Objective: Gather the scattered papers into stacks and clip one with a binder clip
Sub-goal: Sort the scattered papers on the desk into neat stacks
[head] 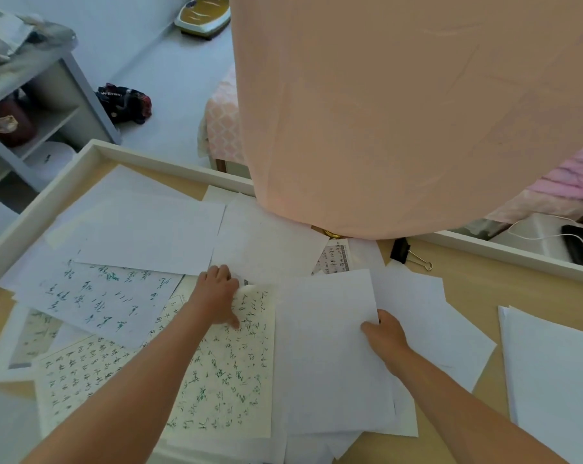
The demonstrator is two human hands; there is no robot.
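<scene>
Holding papers [149, 236], rimmed desk [467, 276] (binder clip [400, 251] too)

The papers [143, 236] lay loose and overlapping across the surface [467, 283], among them a written sheet [230, 373] with green characters and a blank sheet [330, 356] beside it, a tidier stack [558, 373] lay apart at the right, and the black binder clip [400, 250] rested near the far rim.

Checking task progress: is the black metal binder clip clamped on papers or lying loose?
Loose: the black binder clip lies on the wooden table, clamping no sheet.
</scene>
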